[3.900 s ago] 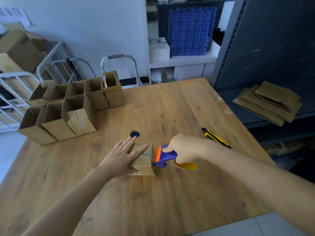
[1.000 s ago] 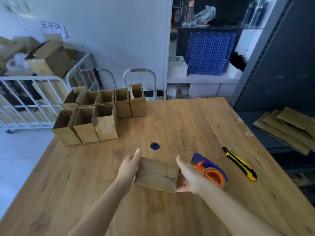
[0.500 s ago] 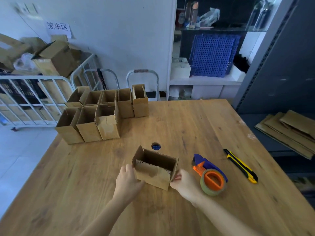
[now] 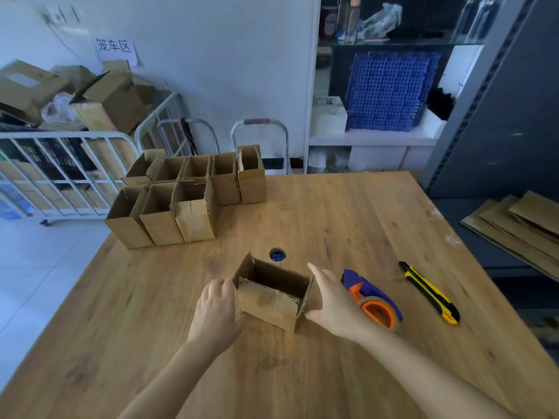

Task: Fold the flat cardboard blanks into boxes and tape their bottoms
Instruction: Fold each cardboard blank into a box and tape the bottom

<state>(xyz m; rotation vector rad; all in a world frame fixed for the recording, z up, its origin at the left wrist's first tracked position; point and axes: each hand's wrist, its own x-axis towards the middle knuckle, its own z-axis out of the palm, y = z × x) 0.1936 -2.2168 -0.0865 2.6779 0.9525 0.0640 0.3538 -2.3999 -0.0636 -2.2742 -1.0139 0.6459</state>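
A small cardboard box stands upright on the wooden table, its open top facing up and its flaps spread. My left hand grips the box's left end with curled fingers. My right hand is spread open just beside the box's right end, fingers straight; whether it touches the flap is unclear. The blue and orange tape dispenser lies on the table right behind my right hand. Several finished open boxes stand in rows at the far left of the table.
A yellow and black utility knife lies to the right of the dispenser. A round cable hole sits just beyond the box. Flat cardboard blanks are stacked on a shelf at the right. White metal cage carts stand off the left edge.
The box was turned from bottom-up to standing with its opening up. My right hand has let go of its right end and opened. The dispenser lies where it was put down.
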